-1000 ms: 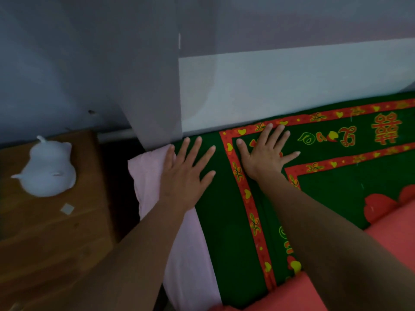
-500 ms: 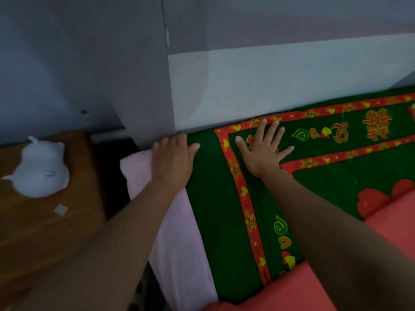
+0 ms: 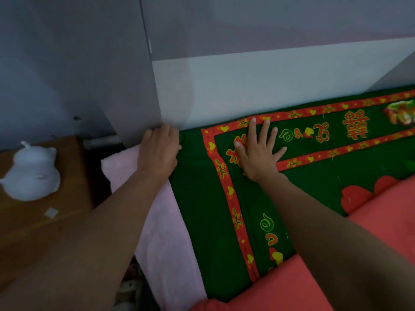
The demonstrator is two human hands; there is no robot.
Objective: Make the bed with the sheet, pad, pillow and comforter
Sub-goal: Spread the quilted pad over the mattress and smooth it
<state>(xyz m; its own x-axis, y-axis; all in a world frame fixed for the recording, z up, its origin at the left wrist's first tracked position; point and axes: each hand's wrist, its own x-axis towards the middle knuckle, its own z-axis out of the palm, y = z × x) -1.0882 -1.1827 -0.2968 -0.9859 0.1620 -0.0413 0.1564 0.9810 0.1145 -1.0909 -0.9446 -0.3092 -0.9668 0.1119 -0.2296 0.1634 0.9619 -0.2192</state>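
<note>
— At the wall-side corner of the green sheet [image 3: 195, 209], what can be said of the grip?

— The left hand [image 3: 158, 151] is bent knuckles-up over that corner, its fingers curled down out of view against the wall [image 3: 269, 86]; whether cloth is pinched in its grip cannot be told; the right hand [image 3: 258, 151] is laid flat on the sheet just inside the red border [image 3: 226, 182], fingers straight and spread, nothing held.

— And what is found around them?

— A pink pad [image 3: 161, 221] is shown under the sheet, exposed as a strip along its left edge beneath the left forearm; a coral-red cloth [image 3: 314, 265] is heaped over the sheet's near side; whether it is the comforter cannot be said; no pillow is seen; further left a white figurine [image 3: 31, 173] is stood on the wooden table [image 3: 45, 232], apart from the pad.

— How far along is the task judged to be?

— Pad and sheet are judged laid; the sheet appears to be pressed smooth and its corner tucked; the pink strip is left uncovered, so straightening is judged unfinished; pillow and comforter are yet to be placed.
</note>
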